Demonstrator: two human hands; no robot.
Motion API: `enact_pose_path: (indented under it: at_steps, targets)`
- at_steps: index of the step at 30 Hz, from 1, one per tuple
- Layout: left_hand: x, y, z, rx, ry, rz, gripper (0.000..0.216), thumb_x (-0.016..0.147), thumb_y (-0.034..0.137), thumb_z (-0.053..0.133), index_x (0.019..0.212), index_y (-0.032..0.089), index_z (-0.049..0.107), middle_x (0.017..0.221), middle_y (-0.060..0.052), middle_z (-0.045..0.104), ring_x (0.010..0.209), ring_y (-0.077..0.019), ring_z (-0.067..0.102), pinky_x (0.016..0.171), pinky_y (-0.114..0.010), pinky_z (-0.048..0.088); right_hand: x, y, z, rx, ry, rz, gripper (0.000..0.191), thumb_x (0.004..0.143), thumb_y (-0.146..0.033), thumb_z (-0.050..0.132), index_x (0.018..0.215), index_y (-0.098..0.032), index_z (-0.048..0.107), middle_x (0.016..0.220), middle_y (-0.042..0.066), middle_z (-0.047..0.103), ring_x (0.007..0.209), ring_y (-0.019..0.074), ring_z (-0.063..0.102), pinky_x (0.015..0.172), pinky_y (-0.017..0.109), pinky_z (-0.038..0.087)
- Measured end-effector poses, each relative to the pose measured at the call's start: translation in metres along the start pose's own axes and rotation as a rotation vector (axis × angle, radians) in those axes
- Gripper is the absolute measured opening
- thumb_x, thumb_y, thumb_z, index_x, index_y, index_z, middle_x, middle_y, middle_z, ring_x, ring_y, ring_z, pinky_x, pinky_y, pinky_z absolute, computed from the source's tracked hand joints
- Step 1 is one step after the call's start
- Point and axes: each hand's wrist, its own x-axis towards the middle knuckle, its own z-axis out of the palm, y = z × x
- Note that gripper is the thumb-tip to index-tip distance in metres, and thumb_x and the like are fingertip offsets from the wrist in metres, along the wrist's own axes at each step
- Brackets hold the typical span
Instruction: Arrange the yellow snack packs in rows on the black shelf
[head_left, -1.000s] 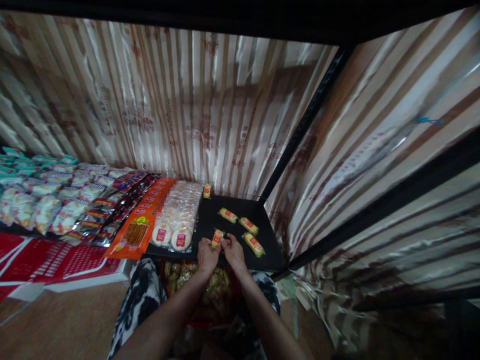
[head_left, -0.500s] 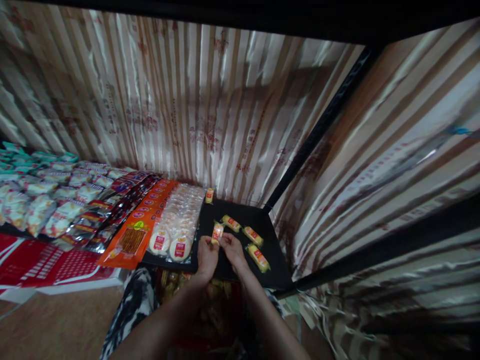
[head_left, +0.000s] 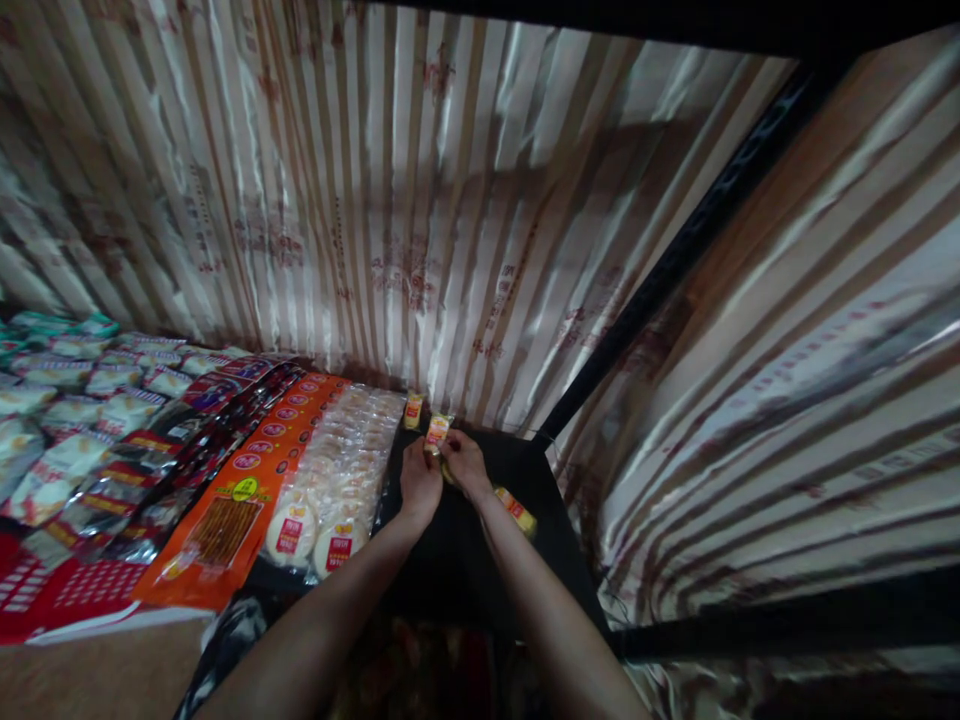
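Between my two hands, near the back of the black shelf (head_left: 435,570), is a small yellow wrapped snack (head_left: 438,430) with a red label, held upright. My left hand (head_left: 420,480) pinches its lower left side, while the fingers of my right hand (head_left: 465,462) close on its right side. Just left of it, another wrapped snack of the same kind (head_left: 412,410) stands against the back edge. One more yellow packet (head_left: 516,510) lies beyond my right forearm, partly covered by it. Something yellow shows under my right hand, mostly hidden.
Left of my hands lie rows of clear-wrapped round crackers (head_left: 341,450), then orange snack-stick bags (head_left: 225,510), dark packets (head_left: 169,430) and white packets (head_left: 64,470). A red basket (head_left: 75,595) sits at the lower left. A black post (head_left: 675,250) rises at the right.
Both hands have carried the yellow wrapped snack farther back, closer to the one standing at the back edge. The view has shifted, and my right arm now covers more of the loose packets.
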Motion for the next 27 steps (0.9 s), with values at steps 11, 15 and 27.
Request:
enact_pose_path:
  at_steps: [11,15,27]
  targets:
    - [0.045,-0.007,0.04,0.018,0.005,0.026,0.035,0.086,0.017,0.035,0.114,0.009,0.054,0.119,-0.015,0.056,0.114,-0.0195,0.05,0.101,-0.03,0.036,0.055,0.007,0.008,-0.162,0.054,0.085,0.025,0.08,-0.02,0.055,0.105,-0.016,0.058,0.1,0.007,0.068,0.092,0.0157,0.063,0.082,0.025,0.046]
    - [0.052,-0.014,0.048,0.05,-0.017,0.027,0.036,0.086,0.017,0.036,0.116,0.008,0.054,0.123,-0.015,0.054,0.116,-0.0198,0.049,0.103,-0.03,0.035,0.066,0.013,0.014,-0.229,0.044,0.084,0.024,0.081,-0.021,0.055,0.104,-0.016,0.057,0.1,0.007,0.067,0.093,0.0161,0.063,0.082,0.025,0.046]
    - [0.059,-0.017,0.044,0.19,-0.044,-0.006,0.04,0.086,0.016,0.036,0.121,0.007,0.053,0.136,-0.012,0.044,0.124,-0.0216,0.042,0.103,-0.03,0.035,0.079,0.02,0.023,-0.292,0.034,0.111,0.023,0.082,-0.023,0.053,0.103,-0.017,0.056,0.098,0.007,0.068,0.09,0.0165,0.064,0.078,0.024,0.046]
